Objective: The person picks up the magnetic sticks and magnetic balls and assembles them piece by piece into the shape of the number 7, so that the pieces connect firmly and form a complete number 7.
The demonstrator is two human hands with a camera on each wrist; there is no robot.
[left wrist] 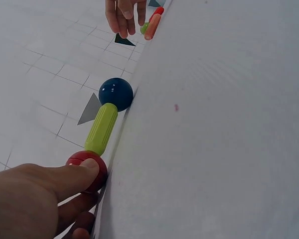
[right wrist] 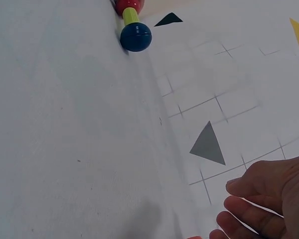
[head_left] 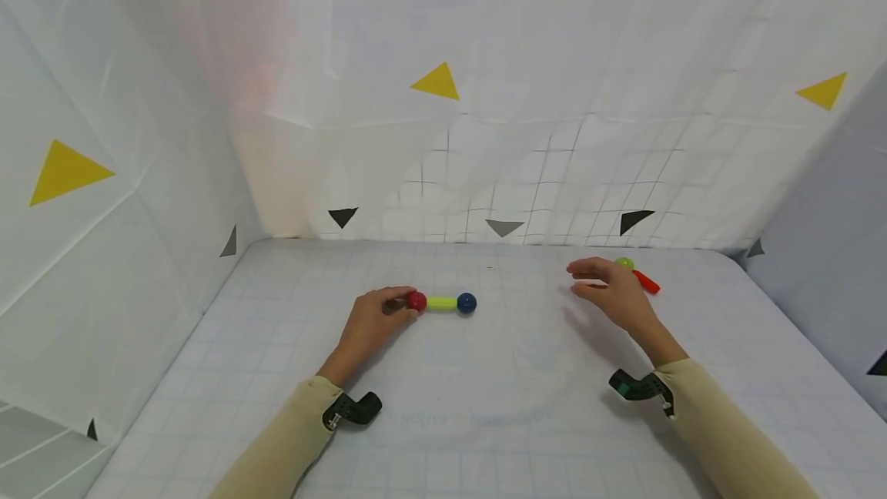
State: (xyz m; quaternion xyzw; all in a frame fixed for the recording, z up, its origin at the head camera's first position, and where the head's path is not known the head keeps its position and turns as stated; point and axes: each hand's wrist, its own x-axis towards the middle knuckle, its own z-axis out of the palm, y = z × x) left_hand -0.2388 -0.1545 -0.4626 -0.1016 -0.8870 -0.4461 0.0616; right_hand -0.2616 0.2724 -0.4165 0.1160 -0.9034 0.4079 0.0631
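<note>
Left hand [head_left: 370,322]: fingers pinching red ball [head_left: 418,301], lime rod [head_left: 441,303] touching it; right hand [head_left: 617,297]: fingers, thumb apart

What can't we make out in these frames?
- Head: part of the green ball, behind the right hand; the orange rod, likely hidden by that hand too.
- Head: table lettering, too faint to read.
- Left wrist: top of the right hand, cut off by the top edge.
- Right wrist: top of the red ball, cut off by the top edge; a red sliver at the bottom edge, too cropped to identify.
</note>
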